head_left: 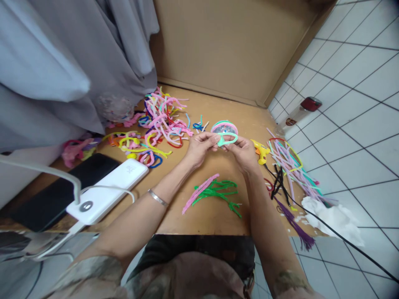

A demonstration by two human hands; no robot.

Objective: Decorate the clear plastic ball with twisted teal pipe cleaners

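Between my two hands is a mint-green pipe cleaner (231, 135) bent into a loop. My left hand (203, 145) pinches its left end, where the stems bunch together. The fingers of my right hand (245, 151) are closed on the lower right side of the loop. Just behind them sits a round clear container (223, 127) with a pink and green rim. On the table below my hands lie green pipe cleaners (218, 190) and pink pipe cleaners (199, 194).
At the back left is a tangled heap of coloured pipe cleaners (162, 116). A white power bank (107, 191) with cables lies at left. To the right are a yellow glue gun (262, 152), lilac pipe cleaners (286, 162), crumpled white tissue (332, 220) and a clear bottle (296, 116).
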